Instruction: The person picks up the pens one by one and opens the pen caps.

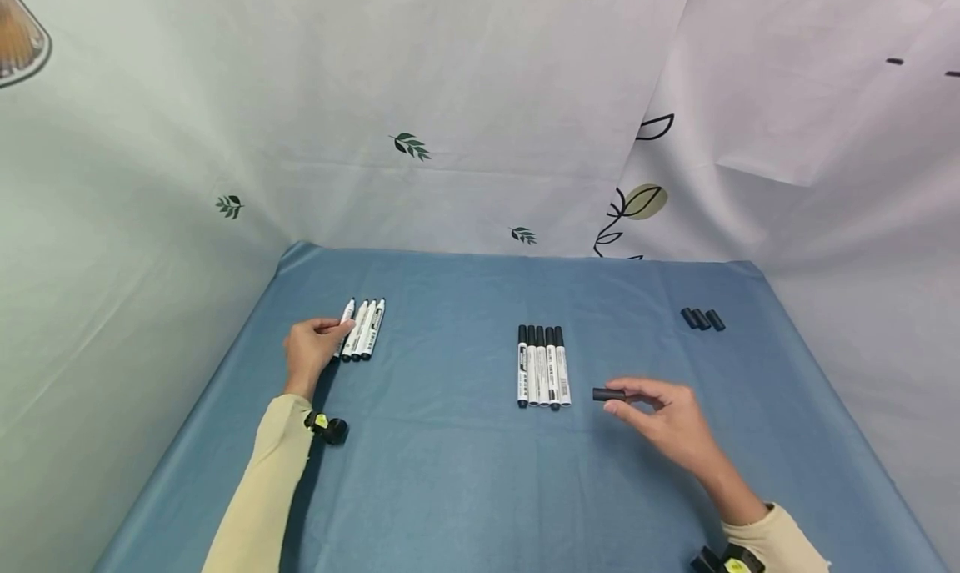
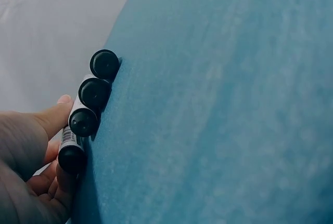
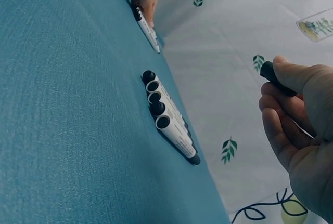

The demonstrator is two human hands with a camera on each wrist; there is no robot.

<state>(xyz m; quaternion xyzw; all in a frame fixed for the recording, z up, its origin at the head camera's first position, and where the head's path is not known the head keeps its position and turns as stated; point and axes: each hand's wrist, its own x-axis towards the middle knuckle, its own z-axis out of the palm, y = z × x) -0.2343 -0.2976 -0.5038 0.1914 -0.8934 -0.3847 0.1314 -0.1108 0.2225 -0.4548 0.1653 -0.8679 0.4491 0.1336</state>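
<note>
My left hand point(image 1: 311, 354) pinches the leftmost whiteboard marker point(image 1: 348, 311) of a row lying at the left of the table. Beside it lie the row's other uncapped markers point(image 1: 369, 329), tips pointing away. Their black end plugs point(image 2: 94, 93) face the left wrist camera, right by the thumb. Between thumb and fingers, my right hand point(image 1: 670, 418) holds a black marker cap point(image 1: 609, 394) sideways, raised over the table in the right wrist view. Just left of that hand, several capped markers point(image 1: 543, 376) lie side by side, black caps away from me.
Three loose black caps point(image 1: 702, 319) sit together at the back right of the blue-covered table point(image 1: 435, 473). Pale printed cloth point(image 1: 480, 81) hangs as walls behind it and at both sides.
</note>
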